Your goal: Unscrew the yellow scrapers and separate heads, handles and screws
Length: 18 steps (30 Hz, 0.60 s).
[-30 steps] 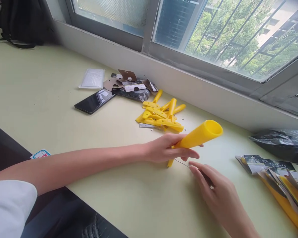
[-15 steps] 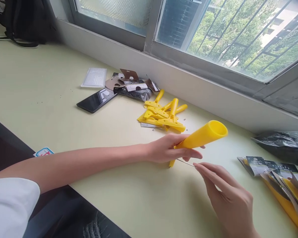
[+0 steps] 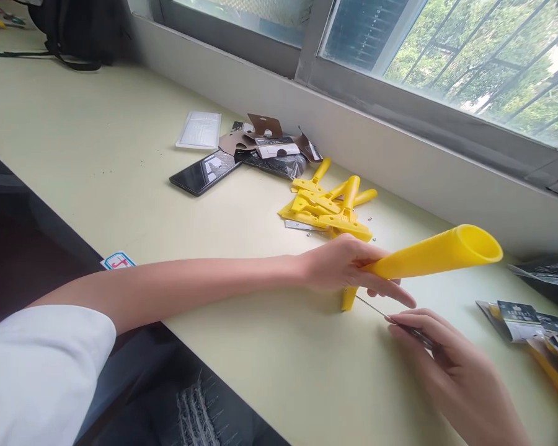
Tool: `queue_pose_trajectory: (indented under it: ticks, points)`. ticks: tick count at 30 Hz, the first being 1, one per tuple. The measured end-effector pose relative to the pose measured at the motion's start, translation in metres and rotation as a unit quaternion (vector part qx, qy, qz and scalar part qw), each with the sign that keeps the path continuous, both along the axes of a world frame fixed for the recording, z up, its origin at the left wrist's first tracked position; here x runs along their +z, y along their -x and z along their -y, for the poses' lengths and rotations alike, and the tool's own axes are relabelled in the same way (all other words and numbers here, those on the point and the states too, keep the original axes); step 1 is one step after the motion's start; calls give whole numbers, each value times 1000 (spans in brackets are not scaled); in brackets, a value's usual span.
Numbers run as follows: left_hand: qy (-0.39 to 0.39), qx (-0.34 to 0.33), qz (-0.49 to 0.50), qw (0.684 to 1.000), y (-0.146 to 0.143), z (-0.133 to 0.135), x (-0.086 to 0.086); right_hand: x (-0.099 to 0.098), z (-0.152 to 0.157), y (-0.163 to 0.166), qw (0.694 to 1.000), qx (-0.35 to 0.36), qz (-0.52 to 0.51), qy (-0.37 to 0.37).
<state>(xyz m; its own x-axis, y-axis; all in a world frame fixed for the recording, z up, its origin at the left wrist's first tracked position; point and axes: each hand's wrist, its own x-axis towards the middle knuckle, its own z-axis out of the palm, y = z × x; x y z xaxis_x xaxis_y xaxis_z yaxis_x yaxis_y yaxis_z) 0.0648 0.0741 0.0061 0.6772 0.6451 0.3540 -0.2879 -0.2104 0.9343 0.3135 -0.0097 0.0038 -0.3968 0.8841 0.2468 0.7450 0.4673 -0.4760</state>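
Observation:
My left hand (image 3: 348,263) is closed around a yellow plastic scraper (image 3: 437,253). Its hollow handle points up and to the right, and its head end shows below the palm near the table. My right hand (image 3: 460,371) grips a screwdriver (image 3: 416,334) with a dark handle and a thin metal shaft. The shaft's tip meets the scraper's head just under my left fingers; whether it sits in a screw cannot be made out. Behind my left hand lies a pile of similar yellow scrapers (image 3: 337,204), with a metal blade and several small nuts around it.
Opened card packaging (image 3: 276,145), a black phone (image 3: 204,173) and a clear plastic case (image 3: 199,130) lie toward the window. More packaged scrapers (image 3: 521,322) and a black plastic bag (image 3: 549,279) are at right. A black backpack (image 3: 88,31) stands far left.
The view has shifted, so things sit further right or lower left. The scraper's handle leans further to the right. My right hand has turned, and the screwdriver's dark handle now shows.

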Motion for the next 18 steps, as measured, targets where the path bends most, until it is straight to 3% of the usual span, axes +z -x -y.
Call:
queue_pose_trajectory:
  ticks: [6, 10, 18]
  points:
    - [-31, 36, 4, 999, -2, -1, -4, -4, 6, 13, 997, -71, -12, -8]
    - [-35, 48, 3, 998, -3, 1, -5, 2, 7, 12, 997, -72, 0, 26]
    - [-11, 57, 21, 998, -4, 1, -8, -1, 11, 9, 993, -113, -6, -16]
